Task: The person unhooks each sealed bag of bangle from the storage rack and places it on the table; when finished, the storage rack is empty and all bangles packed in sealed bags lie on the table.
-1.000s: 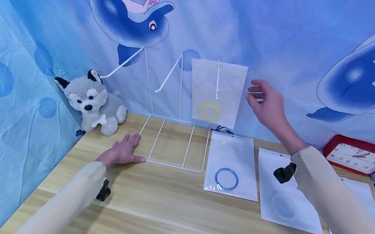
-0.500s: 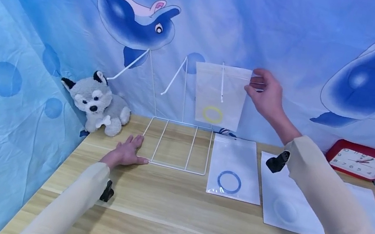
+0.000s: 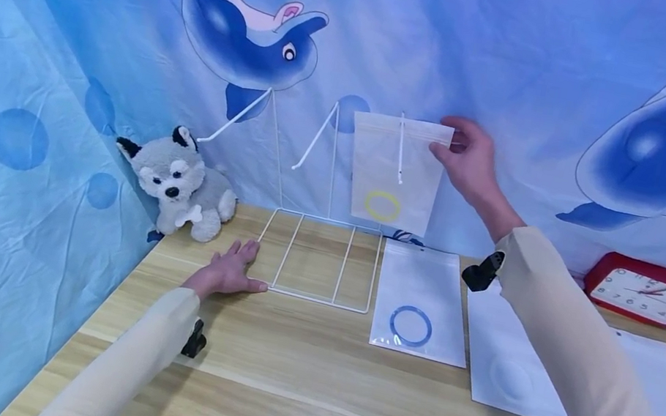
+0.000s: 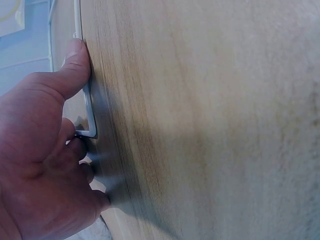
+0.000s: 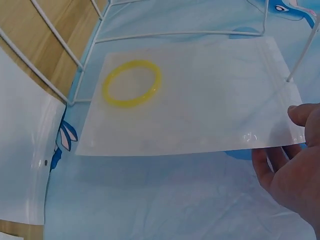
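A white wire display rack [image 3: 317, 300] with slanting hook arms stands on the wooden table. From its rightmost arm hangs a translucent zip bag [image 3: 374, 163] containing a yellow ring [image 5: 132, 83]. My right hand [image 3: 474, 160] holds that bag at its top right corner, thumb in front and fingers behind. The left hand [image 3: 224, 272] rests with spread fingers on the front left corner of the rack's base. In the left wrist view its thumb [image 4: 76, 67] lies along the front wire. The other two hook arms carry nothing.
Right of the rack lies a bag with a blue ring [image 3: 410, 326]. Another white bag [image 3: 507, 373] and a further one [image 3: 664, 415] lie beyond, partly under my right sleeve. A plush husky [image 3: 179, 185] sits left; a red clock [image 3: 646, 290] stands at the back right.
My right hand has moved left onto the hanging bag and now grips its upper corner. The left hand has stayed on the rack's base. The view has shifted slightly.
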The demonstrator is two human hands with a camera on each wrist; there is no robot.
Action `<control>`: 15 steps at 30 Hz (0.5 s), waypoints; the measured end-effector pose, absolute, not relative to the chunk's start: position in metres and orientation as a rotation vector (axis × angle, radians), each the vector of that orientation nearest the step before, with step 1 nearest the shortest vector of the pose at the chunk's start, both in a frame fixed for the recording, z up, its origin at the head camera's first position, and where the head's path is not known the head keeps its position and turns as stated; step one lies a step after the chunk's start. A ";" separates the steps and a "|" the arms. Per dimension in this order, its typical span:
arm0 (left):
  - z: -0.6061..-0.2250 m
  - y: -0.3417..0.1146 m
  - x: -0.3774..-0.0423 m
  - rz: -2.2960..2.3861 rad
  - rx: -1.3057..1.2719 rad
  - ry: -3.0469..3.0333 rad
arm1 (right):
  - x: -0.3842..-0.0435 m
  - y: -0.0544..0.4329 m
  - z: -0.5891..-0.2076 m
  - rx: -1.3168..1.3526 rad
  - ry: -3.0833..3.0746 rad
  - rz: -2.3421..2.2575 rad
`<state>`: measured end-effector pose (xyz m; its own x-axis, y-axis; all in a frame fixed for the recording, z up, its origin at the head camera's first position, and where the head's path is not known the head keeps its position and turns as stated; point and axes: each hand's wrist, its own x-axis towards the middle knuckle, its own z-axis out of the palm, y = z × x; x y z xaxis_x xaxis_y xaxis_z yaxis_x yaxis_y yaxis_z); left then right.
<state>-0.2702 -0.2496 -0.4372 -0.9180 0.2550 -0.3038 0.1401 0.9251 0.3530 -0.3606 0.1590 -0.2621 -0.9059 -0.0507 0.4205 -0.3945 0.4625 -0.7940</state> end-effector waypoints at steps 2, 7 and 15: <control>-0.436 -0.249 -0.270 0.468 0.287 2.733 | -0.363 0.158 -0.261 0.389 -2.366 1.455; -0.436 -0.248 -0.270 0.461 0.283 2.732 | -0.368 0.155 -0.259 0.403 -2.348 1.513; -0.434 -0.248 -0.269 0.447 0.282 2.733 | -0.371 0.150 -0.255 0.336 -2.376 1.537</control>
<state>-0.2690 -0.2477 -0.4343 -0.9168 0.2486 -0.3126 0.1360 0.9302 0.3408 -0.3711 0.1498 -0.2550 -0.9304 -0.0371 0.3647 -0.3478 0.4033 -0.8464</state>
